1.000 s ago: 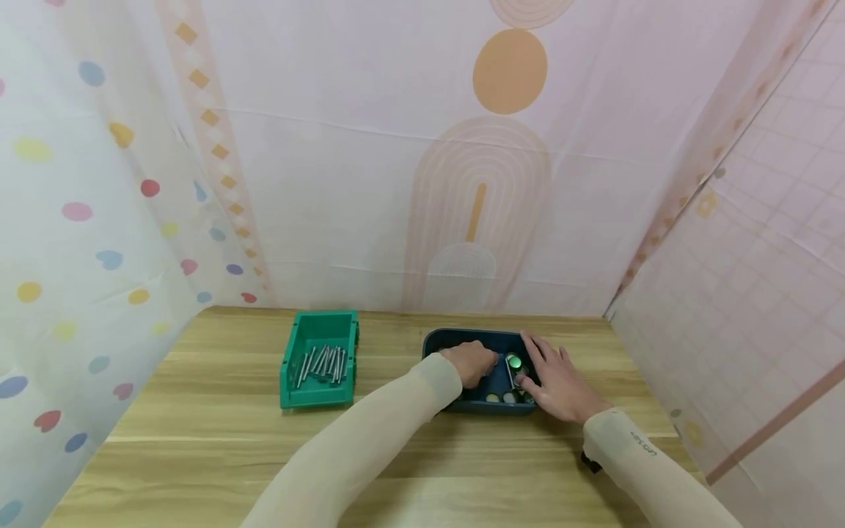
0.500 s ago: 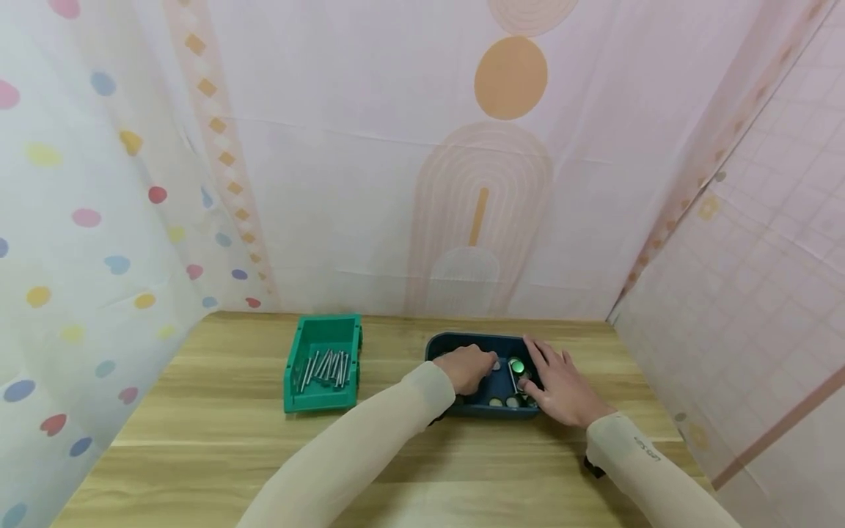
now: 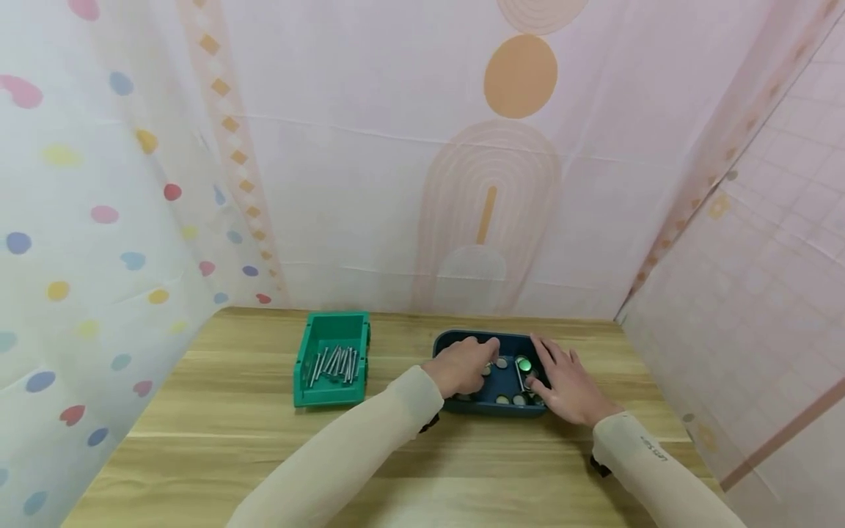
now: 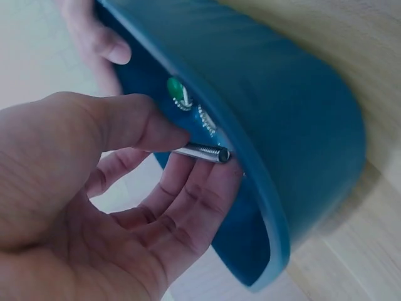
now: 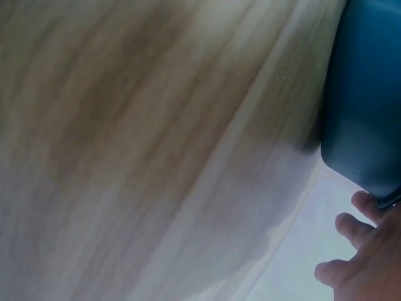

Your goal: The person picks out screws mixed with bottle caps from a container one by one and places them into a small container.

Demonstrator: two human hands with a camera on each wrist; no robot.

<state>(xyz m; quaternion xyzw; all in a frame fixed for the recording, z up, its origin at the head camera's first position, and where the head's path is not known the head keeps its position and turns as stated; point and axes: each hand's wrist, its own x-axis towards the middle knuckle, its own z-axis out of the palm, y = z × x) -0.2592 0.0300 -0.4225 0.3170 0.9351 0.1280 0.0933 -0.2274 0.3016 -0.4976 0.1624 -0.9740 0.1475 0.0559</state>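
My left hand [image 3: 458,364] is over the left part of a dark blue bin [image 3: 491,409]. In the left wrist view it pinches a silver bolt [image 4: 205,152] between thumb and fingers, threads showing near one end. My right hand [image 3: 573,389] holds the bin's right end, thumb inside the wall and the other fingers spread outside over the rim. Inside the bin lie several bottle caps, among them a green cap [image 3: 524,364] and a pale cap [image 3: 502,362]. Another bolt [image 3: 519,375] lies beside the green one. My left hand hides the bin's left part.
A green bin [image 3: 330,397] stands to the left, with several bolts [image 3: 338,362] lying in it. Both bins stand on a wooden table [image 3: 251,411]. Patterned cloth [image 3: 356,183] hangs behind the table and along both sides.
My left hand has risen a little and drawn left in the blue bin, uncovering some caps. My right hand keeps its place on the rim. The head view has shifted slightly.
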